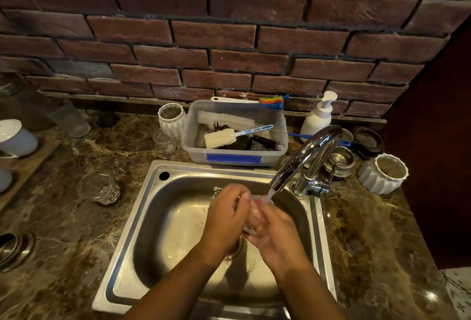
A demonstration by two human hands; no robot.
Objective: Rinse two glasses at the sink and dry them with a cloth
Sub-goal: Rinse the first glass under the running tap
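Observation:
Over the steel sink (153,207) my two hands hold a clear glass (254,217) under the running tap (300,159). My right hand (277,233) cups the glass from below with its fingers curled round it. My left hand (226,215) covers the glass's left side, fingers bent over its rim. Water streams from the spout onto the glass. A second clear glass (99,187) stands upright on the marble counter left of the sink. No cloth is in view.
Behind the sink sits a plastic tub (234,156) holding brushes. A soap pump bottle (318,118), white ribbed cups (384,174) (172,118), a small glass (165,141) and steel bowls (340,161) stand around it. A wooden tray with white cups (15,138) lies far left.

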